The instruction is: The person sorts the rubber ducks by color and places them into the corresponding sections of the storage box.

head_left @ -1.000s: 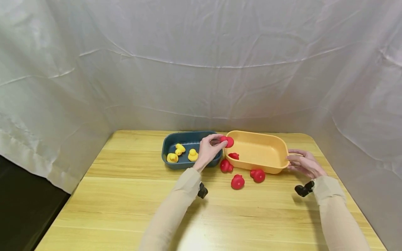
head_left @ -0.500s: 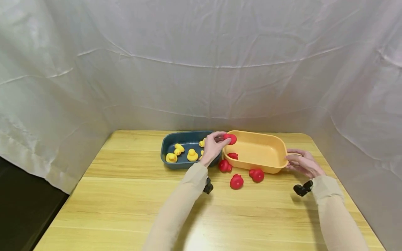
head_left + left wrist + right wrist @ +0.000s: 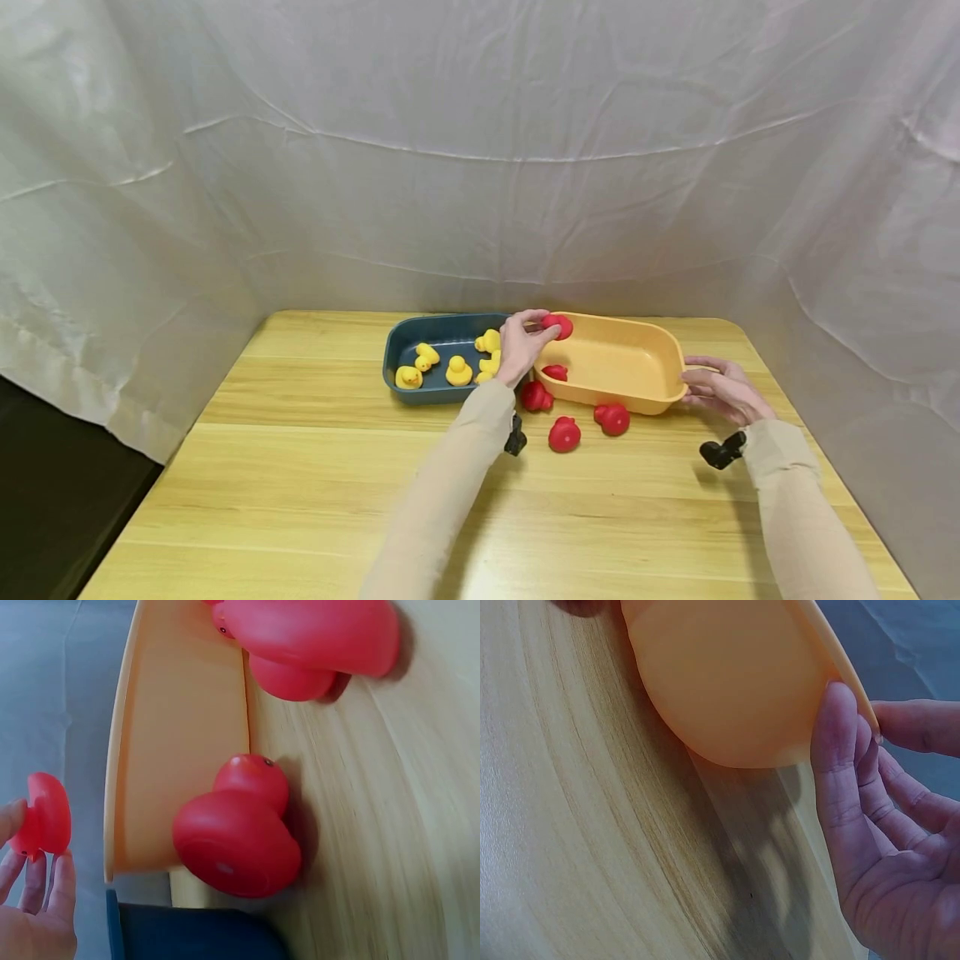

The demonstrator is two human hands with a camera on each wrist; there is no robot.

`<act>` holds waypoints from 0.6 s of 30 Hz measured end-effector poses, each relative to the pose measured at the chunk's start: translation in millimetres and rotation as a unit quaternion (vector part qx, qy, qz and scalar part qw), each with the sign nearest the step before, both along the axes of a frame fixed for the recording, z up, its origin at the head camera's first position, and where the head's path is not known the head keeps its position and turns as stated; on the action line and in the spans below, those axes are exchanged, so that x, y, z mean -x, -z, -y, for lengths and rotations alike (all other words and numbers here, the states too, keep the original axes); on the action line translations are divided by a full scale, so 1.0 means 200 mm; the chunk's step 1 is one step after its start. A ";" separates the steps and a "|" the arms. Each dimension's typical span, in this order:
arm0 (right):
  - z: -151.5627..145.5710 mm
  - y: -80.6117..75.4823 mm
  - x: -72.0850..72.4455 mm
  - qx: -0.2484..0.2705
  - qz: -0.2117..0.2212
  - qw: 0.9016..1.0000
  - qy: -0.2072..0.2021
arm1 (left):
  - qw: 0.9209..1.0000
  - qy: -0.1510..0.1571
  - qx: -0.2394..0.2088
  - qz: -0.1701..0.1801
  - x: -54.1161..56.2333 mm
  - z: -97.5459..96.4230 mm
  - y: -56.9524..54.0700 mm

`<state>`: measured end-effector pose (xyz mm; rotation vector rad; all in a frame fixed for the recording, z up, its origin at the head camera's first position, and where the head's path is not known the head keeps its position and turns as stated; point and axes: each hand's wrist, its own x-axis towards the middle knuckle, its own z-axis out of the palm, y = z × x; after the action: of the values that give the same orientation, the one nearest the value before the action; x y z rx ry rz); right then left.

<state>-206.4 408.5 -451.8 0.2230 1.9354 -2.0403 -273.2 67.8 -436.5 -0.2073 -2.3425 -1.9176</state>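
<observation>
My left hand (image 3: 519, 343) pinches a red rubber duck (image 3: 557, 326) between thumb and fingers, over the near-left end of the orange bin (image 3: 611, 367). In the left wrist view this duck (image 3: 51, 814) hangs sideways in the fingers, level with the bin's rim. Another red duck (image 3: 555, 372) lies inside the orange bin. Several red ducks are on the table in front of it: one by the corner (image 3: 536, 397), one nearer me (image 3: 564, 434), one further right (image 3: 612, 419). My right hand (image 3: 723, 390) grips the bin's right end, thumb against the outer wall (image 3: 727, 750).
A dark blue bin (image 3: 442, 396) with several yellow ducks (image 3: 459, 372) stands left of the orange one, end to end. The wooden table (image 3: 300, 492) ends at a grey-white curtain (image 3: 480, 208) behind and on both sides.
My left hand has carried the red duck rightward and slightly back, from the blue bin's edge to over the orange bin, uncovering more yellow ducks. The right hand stays at the bin's end.
</observation>
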 end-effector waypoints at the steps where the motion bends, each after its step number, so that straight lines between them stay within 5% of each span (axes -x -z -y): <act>1: 0.00 0.00 0.00 0.000 0.001 1.000 0.001 | 1.000 -0.001 0.003 0.002 0.00 -0.01 0.00; 18: 0.00 0.00 0.00 -0.025 0.000 1.000 0.000 | 0.999 -0.008 0.034 0.011 0.02 -0.06 0.00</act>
<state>-205.5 409.3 -451.2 0.2353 1.9894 -1.9935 -278.0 80.5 -436.5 -0.1733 -2.4185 -1.8431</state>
